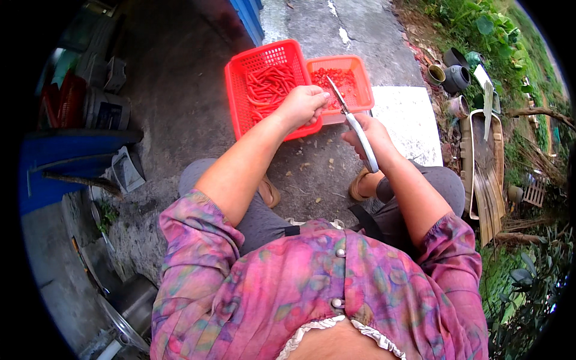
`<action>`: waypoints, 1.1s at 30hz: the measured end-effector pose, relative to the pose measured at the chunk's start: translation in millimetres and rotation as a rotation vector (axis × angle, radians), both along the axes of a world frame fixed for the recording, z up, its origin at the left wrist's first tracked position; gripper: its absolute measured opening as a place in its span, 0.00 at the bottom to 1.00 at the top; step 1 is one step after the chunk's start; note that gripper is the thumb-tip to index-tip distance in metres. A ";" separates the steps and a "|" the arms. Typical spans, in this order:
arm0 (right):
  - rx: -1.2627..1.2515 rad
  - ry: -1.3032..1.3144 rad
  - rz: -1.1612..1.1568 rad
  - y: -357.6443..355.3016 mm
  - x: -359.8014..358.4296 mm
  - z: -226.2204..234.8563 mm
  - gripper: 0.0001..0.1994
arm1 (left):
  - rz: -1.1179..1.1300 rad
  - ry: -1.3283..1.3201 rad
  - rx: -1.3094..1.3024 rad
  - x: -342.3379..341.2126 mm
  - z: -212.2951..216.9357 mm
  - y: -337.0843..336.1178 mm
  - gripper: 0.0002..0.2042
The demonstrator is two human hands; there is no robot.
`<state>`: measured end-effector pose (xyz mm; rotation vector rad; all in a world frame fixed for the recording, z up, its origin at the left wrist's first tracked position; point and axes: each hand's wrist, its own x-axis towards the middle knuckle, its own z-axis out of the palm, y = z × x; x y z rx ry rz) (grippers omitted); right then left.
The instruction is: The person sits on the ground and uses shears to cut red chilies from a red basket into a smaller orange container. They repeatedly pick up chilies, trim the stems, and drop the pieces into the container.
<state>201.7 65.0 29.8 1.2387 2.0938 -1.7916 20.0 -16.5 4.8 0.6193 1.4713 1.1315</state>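
My right hand (377, 133) is closed around the white handles of a pair of scissors (363, 143), whose metal blades point up and away over the smaller basket. Close to the blades, my left hand (305, 105) has its fingers pinched together; what lies between them, if anything, is too small to make out. Beneath and beyond the left hand stands a large red plastic basket (234, 96) with many long red chillies (270, 84) in it. Against its right side is a smaller, paler red basket (364, 84) holding chopped red chilli pieces (343, 80).
A white board (411, 123) lies on the concrete right of the baskets. Pots (457, 78), a long tub (498, 138) and plants line the right side. Leftward are a blue ledge (66, 156), a pale dustpan-like container (127, 170) and a metal pot (133, 303).
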 end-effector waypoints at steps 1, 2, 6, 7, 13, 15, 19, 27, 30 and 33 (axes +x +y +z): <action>-0.034 0.005 -0.027 -0.1 0.0 0.1 0.19 | 0.006 0.007 -0.016 0.6 0.3 0.3 0.10; -0.067 0.009 -0.053 -0.2 0.2 0.2 0.19 | 0.012 0.013 -0.031 1.8 0.4 1.0 0.09; 0.055 0.098 0.061 0.1 6.7 -16.4 0.20 | -0.008 0.026 -0.036 6.3 0.3 4.3 0.08; 0.061 0.101 0.057 -0.9 6.5 -17.9 0.19 | -0.022 0.031 -0.035 7.3 0.7 5.0 0.08; -0.009 0.008 0.029 -2.8 1.7 -5.1 0.18 | -0.023 0.067 0.004 6.1 -3.9 2.6 0.10; -0.028 -0.023 0.000 -0.9 0.6 -3.1 0.17 | -0.015 0.112 0.028 3.7 -6.8 3.3 0.12; -0.076 0.054 -0.144 0.5 -2.5 0.8 0.13 | 0.015 0.417 0.083 -21.7 -15.8 6.4 0.13; -0.070 0.107 -0.075 0.5 -3.7 8.7 0.10 | -0.154 1.159 -0.693 -143.3 -109.3 -31.7 0.11; -0.039 0.111 -0.113 5.1 0.7 9.5 0.12 | -0.323 1.258 -0.811 -102.5 -85.6 -26.6 0.13; -0.040 0.113 -0.122 6.0 0.2 10.0 0.13 | -0.398 1.478 -0.745 -92.1 -96.1 -30.7 0.12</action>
